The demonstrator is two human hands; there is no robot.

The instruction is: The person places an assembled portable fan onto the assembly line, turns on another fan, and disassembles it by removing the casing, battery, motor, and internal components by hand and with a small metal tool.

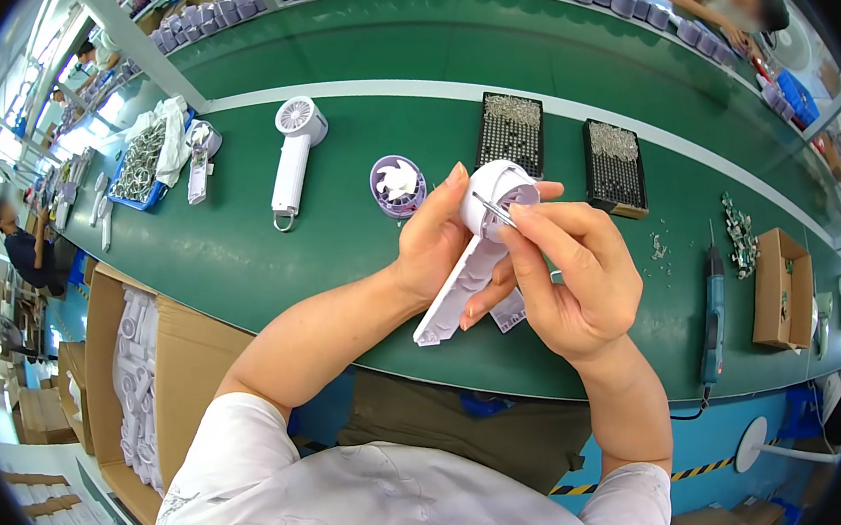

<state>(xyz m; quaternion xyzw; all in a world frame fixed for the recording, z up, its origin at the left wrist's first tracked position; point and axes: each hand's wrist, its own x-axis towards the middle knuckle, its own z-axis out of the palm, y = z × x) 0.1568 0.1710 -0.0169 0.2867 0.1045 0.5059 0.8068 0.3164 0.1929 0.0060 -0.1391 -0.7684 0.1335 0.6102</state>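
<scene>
Left hand (436, 244) wrapped round white fan housing (479, 247), thumb up by the round head, fingers under the handle part. Right hand (572, 274) pinching thin metal tweezers (492, 208), tips poked into the round head of the housing. Both hands closed on their things, none slack. Housing held up off the green bench (239, 248), just in front of the chest, tilted w/ head up and away, handle end down toward the body.

Handling, as a guess: hollow plastic shell, so light and stiff, smooth, prob. a bit slippery; thin walls could crack or scuff if squeezed hard. Best grip along the handle, as now, leaving the head free for the tweezer work.

Left to right on the bench: cardboard box (160, 375) of white parts at the near edge; blue tray (138, 172) of metal bits w/ a white cloth; finished white handheld fan (293, 154) lying flat; purple fan head (398, 184) w/ white blades, just beyond the left thumb; two black screw trays (509, 133) (615, 163); loose screws; blue electric screwdriver (713, 322) lying at right; small cardboard box (778, 286) far right. Other people at work at far left and top right.
</scene>
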